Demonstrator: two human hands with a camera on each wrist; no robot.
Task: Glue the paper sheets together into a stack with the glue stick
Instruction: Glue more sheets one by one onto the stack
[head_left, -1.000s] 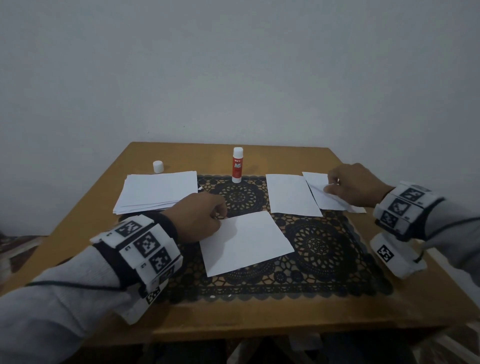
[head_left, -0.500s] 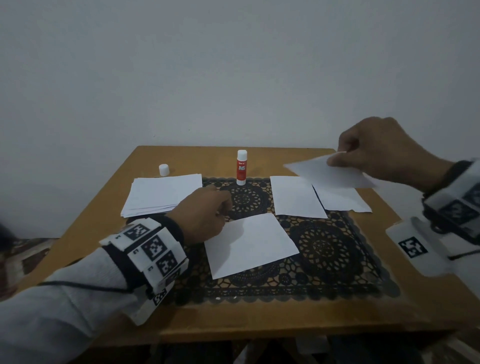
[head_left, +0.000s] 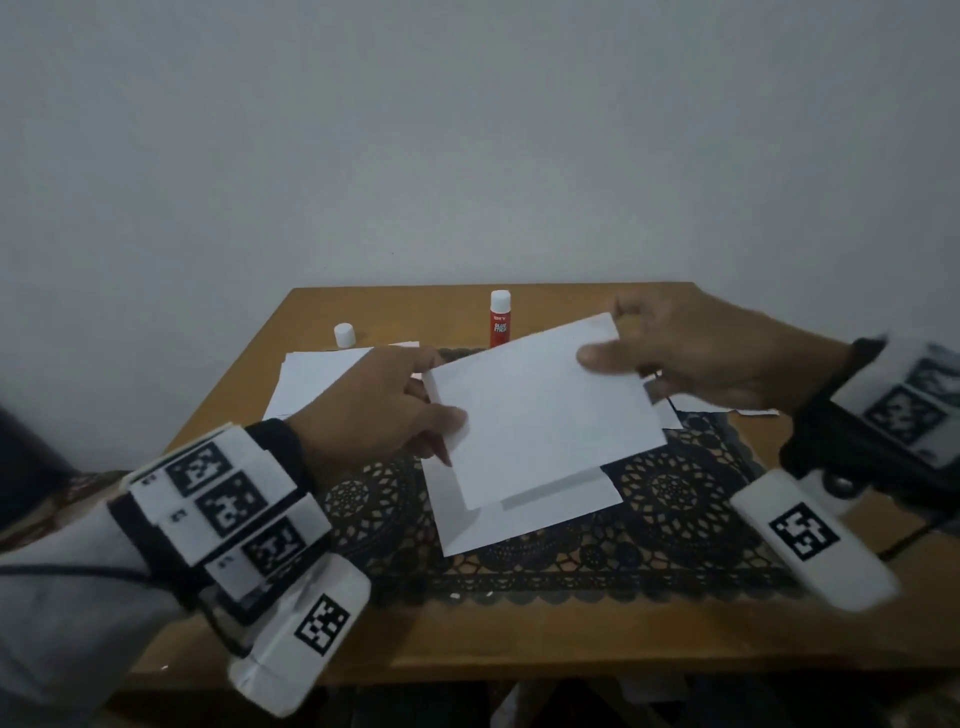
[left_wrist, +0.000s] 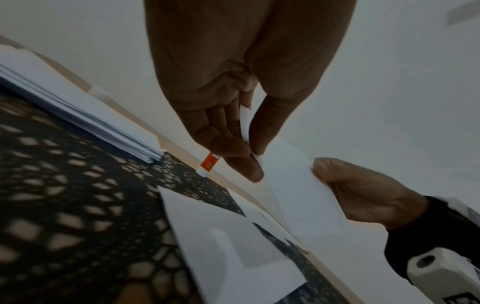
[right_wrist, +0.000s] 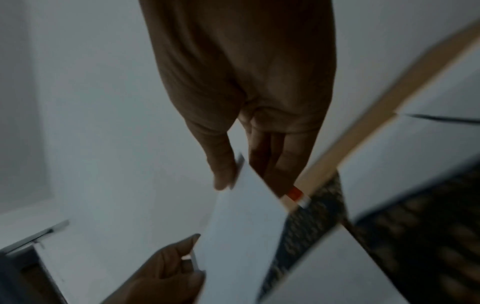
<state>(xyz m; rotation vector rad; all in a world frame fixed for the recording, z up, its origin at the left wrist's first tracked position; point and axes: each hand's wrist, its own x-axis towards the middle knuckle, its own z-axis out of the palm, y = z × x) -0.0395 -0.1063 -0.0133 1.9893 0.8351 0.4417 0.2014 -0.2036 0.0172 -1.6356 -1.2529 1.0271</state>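
Observation:
A white paper sheet (head_left: 540, 410) hangs in the air above the table, held at both ends. My left hand (head_left: 384, 415) pinches its left edge and my right hand (head_left: 691, 353) pinches its far right corner. The same sheet (left_wrist: 298, 189) shows in the left wrist view, and again as the sheet (right_wrist: 241, 226) in the right wrist view. Directly below it another sheet (head_left: 524, 504) lies flat on the black lace mat (head_left: 649, 535). The red glue stick (head_left: 500, 318) stands upright and uncapped at the back of the table.
A pile of white sheets (head_left: 317, 379) lies at the left of the wooden table (head_left: 467, 644), with the white glue cap (head_left: 344, 334) behind it. More loose sheets (head_left: 691, 402) lie under my right hand at the right. A grey wall rises behind the table.
My right hand carried the lifted sheet leftward over the sheet on the mat. My left hand left that lower sheet, rose and took the lifted sheet's left edge.

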